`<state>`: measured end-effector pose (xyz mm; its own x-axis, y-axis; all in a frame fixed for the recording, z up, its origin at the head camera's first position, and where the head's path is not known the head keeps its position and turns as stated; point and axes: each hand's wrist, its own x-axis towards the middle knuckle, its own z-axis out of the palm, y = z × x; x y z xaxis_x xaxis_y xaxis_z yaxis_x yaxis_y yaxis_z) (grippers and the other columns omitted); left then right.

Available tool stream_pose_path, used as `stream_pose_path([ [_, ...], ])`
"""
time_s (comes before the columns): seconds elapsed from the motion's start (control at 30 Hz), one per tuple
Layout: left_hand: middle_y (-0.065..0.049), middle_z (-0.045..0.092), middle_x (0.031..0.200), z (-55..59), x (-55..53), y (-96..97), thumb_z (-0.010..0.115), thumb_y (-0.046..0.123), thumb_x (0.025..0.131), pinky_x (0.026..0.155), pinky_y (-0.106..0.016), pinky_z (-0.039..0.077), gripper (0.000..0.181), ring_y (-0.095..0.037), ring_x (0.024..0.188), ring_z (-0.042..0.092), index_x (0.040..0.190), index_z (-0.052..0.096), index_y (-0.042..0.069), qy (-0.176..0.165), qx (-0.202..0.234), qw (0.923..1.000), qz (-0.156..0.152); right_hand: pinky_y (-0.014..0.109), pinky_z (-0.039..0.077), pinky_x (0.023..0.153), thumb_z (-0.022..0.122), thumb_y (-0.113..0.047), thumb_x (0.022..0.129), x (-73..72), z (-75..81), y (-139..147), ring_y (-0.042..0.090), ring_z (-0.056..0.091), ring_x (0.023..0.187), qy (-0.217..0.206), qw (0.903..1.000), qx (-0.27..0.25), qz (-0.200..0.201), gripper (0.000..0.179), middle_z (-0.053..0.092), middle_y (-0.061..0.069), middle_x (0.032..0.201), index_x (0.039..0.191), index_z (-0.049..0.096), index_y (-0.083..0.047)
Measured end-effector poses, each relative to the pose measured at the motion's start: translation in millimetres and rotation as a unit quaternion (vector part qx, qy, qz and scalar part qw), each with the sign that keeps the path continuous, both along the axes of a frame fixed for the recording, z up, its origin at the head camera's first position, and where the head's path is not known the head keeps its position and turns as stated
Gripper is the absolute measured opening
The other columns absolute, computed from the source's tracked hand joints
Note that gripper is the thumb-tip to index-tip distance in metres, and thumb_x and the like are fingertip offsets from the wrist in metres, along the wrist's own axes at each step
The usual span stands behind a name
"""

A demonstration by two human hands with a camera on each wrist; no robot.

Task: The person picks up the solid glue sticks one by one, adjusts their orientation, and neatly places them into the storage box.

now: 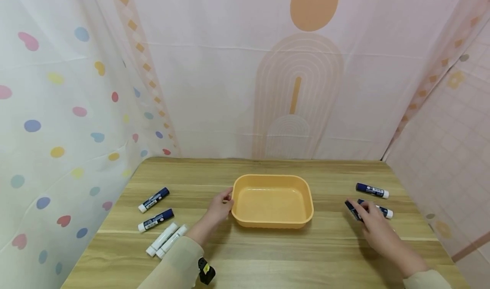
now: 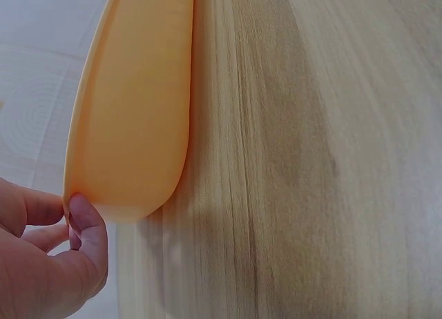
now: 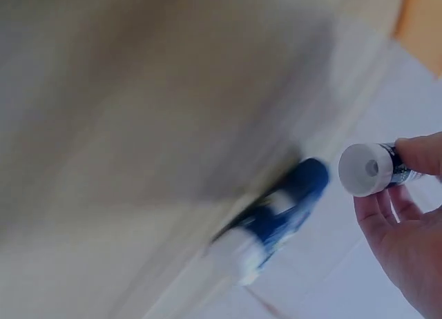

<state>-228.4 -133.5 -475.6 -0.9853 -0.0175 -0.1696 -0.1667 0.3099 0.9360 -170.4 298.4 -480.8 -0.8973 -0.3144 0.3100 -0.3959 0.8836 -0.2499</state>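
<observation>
An orange-yellow plastic basin (image 1: pixel 272 226) stands in the middle of the table. My left hand (image 1: pixel 220 207) pinches its left rim, the thumb on the outer wall in the left wrist view. To the right, my right hand (image 1: pixel 378 231) grips a dark blue glue stick (image 1: pixel 353 210) above the tabletop. The right wrist view shows the white end (image 3: pixel 362 170) of that stick pointing out of the fingers. Beyond the hand lie a blue glue stick with a white end (image 1: pixel 372 190) and another like it (image 1: pixel 384 212), partly hidden by the fingers.
On the table's left side lie two blue-and-white glue sticks (image 1: pixel 154 200) and two white sticks (image 1: pixel 162 239) side by side, near my left forearm. Patterned curtains (image 1: pixel 206 89) hang behind the wooden table (image 1: pixel 268 259) and at its sides.
</observation>
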Motion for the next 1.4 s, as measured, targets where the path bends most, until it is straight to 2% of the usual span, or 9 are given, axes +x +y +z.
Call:
stream_pose_path([
  [0.1, -0.014, 0.046, 0.101, -1.3, 0.0, -0.6, 0.046, -0.005, 0.094, 0.066, -0.035, 0.052, 0.046, -0.021, 0.085, 0.050, 0.140, 0.041, -0.002, 0.002, -0.004, 1.0000, 0.000, 0.055, 0.050, 0.077, 0.062, 0.011, 0.081, -5.3, 7.4, -10.1, 0.043, 0.050, 0.102, -0.025, 0.9982, -0.054, -0.009, 0.082, 0.044, 0.031, 0.119, 0.150, 0.026, -0.016],
  [0.23, -0.014, 0.047, 0.102, -2.2, 0.4, -0.9, 0.047, -0.004, 0.094, 0.067, -0.035, 0.052, 0.046, -0.020, 0.085, 0.050, 0.140, 0.041, -0.002, 0.001, -0.008, 1.0000, 0.000, 0.045, 0.051, 0.071, 0.058, 0.007, 0.087, -11.3, 18.5, -23.3, 0.039, 0.052, 0.097, -0.078, 0.9887, -0.128, -0.012, 0.073, 0.039, 0.034, 0.122, 0.149, 0.023, -0.009],
  [0.43, -0.014, 0.047, 0.103, -1.4, 1.3, -0.3, 0.047, -0.004, 0.094, 0.068, -0.036, 0.053, 0.046, -0.019, 0.085, 0.051, 0.140, 0.041, -0.002, 0.001, -0.008, 1.0000, -0.001, 0.038, 0.052, 0.072, 0.058, 0.001, 0.090, -21.3, 29.2, -40.4, 0.031, 0.057, 0.094, -0.141, 0.9639, -0.226, -0.004, 0.068, 0.048, 0.032, 0.119, 0.147, 0.021, -0.003],
  [0.63, -0.014, 0.048, 0.103, -0.4, 1.7, 0.6, 0.047, -0.004, 0.094, 0.068, -0.035, 0.052, 0.046, -0.019, 0.085, 0.051, 0.140, 0.042, -0.001, 0.001, -0.007, 1.0000, 0.000, 0.047, 0.050, 0.086, 0.058, -0.009, 0.093, -28.8, 33.1, -57.2, 0.038, 0.053, 0.107, -0.201, 0.9361, -0.289, -0.005, 0.072, 0.043, 0.032, 0.129, 0.150, 0.015, -0.008],
  [0.77, -0.013, 0.047, 0.102, -0.8, 1.3, 0.3, 0.047, -0.003, 0.094, 0.067, -0.035, 0.052, 0.047, -0.018, 0.083, 0.051, 0.140, 0.042, 0.000, 0.003, -0.010, 0.9999, -0.001, 0.042, 0.050, 0.086, 0.057, -0.017, 0.095, -33.2, 36.9, -69.8, 0.039, 0.049, 0.113, -0.255, 0.9087, -0.330, -0.016, 0.074, 0.033, 0.031, 0.137, 0.152, 0.011, -0.011],
  [0.93, -0.013, 0.048, 0.102, -1.5, 1.4, -0.2, 0.047, -0.003, 0.094, 0.066, -0.035, 0.052, 0.046, -0.018, 0.082, 0.051, 0.140, 0.042, 0.000, 0.004, -0.009, 1.0000, -0.001, 0.031, 0.051, 0.079, 0.057, -0.014, 0.094, -38.5, 41.9, -89.0, 0.032, 0.054, 0.103, -0.297, 0.8763, -0.379, -0.006, 0.070, 0.033, 0.029, 0.135, 0.150, 0.014, -0.012],
  [1.1, -0.013, 0.047, 0.102, -1.4, 1.5, 0.0, 0.047, -0.003, 0.094, 0.066, -0.035, 0.052, 0.046, -0.019, 0.083, 0.051, 0.140, 0.042, 0.000, 0.004, -0.006, 1.0000, -0.001, 0.031, 0.051, 0.076, 0.056, -0.006, 0.093, -42.1, 46.7, -112.8, 0.024, 0.053, 0.095, -0.326, 0.8493, -0.414, 0.032, 0.068, 0.034, 0.028, 0.128, 0.148, 0.015, -0.010],
  [1.2, -0.013, 0.047, 0.101, -0.9, 1.1, 0.2, 0.047, -0.003, 0.094, 0.066, -0.034, 0.052, 0.046, -0.019, 0.083, 0.051, 0.140, 0.042, -0.001, 0.006, -0.006, 1.0000, -0.002, 0.032, 0.051, 0.075, 0.056, -0.005, 0.093, -46.0, 46.9, -129.0, 0.023, 0.051, 0.093, -0.342, 0.8410, -0.417, 0.044, 0.068, 0.034, 0.027, 0.128, 0.148, 0.016, -0.012],
  [1.4, -0.013, 0.046, 0.102, -0.5, 1.1, -0.3, 0.047, -0.004, 0.094, 0.067, -0.034, 0.052, 0.046, -0.018, 0.084, 0.051, 0.140, 0.042, -0.002, 0.006, 0.002, 1.0000, -0.001, 0.038, 0.055, 0.072, 0.060, -0.005, 0.091, -59.2, 39.5, -165.0, 0.022, 0.055, 0.087, -0.347, 0.8423, -0.411, 0.031, 0.067, 0.040, 0.025, 0.123, 0.146, 0.024, -0.012],
])
